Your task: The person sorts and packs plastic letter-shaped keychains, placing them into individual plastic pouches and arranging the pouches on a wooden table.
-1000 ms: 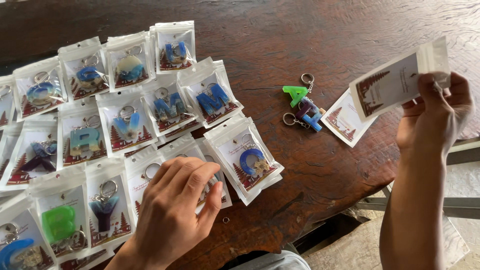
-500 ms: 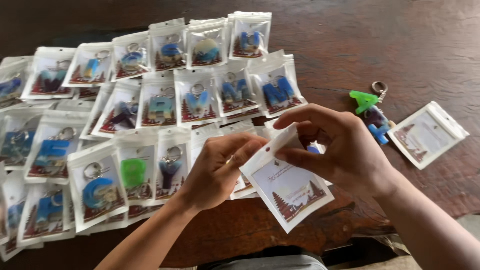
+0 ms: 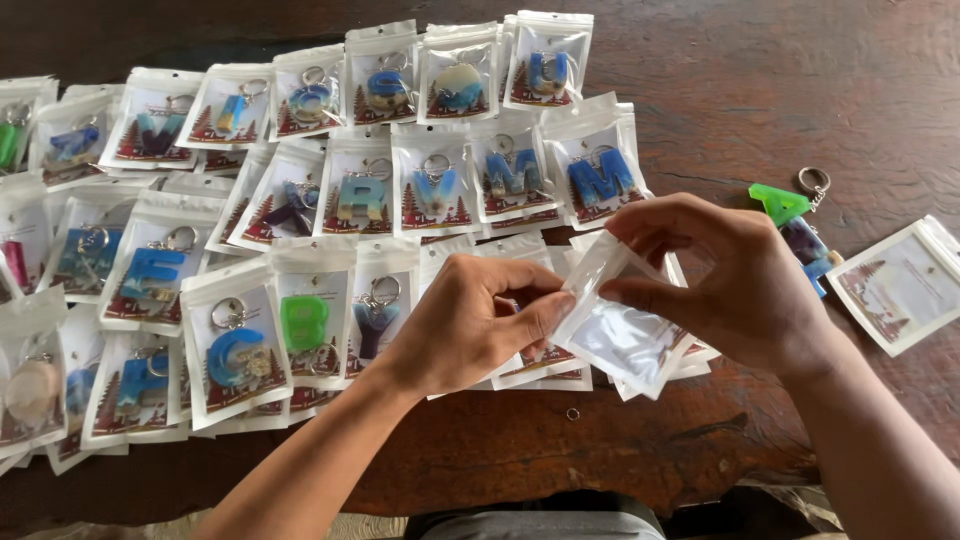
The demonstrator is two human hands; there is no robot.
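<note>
Both my hands hold one small empty clear pouch (image 3: 625, 335) with a white edge, above the front middle of the dark wooden table (image 3: 800, 90). My left hand (image 3: 480, 320) pinches its left edge. My right hand (image 3: 720, 275) grips its top and right side. Beneath and to the left lie several rows of white pouches (image 3: 300, 230), each holding a coloured letter keyring. To the right of my right hand lie loose keyrings, one green (image 3: 780, 203) and one blue (image 3: 812, 250).
Another empty white pouch (image 3: 900, 285) with a printed card lies at the right edge. A tiny metal ring (image 3: 572, 413) sits on the wood near the table's front edge (image 3: 560, 490). Bare wood fills the far right.
My right hand brought a pouch in from the far right to the middle. My left hand rose off the packed pouches and took its left edge. The pouch is turned, its clear side up.
</note>
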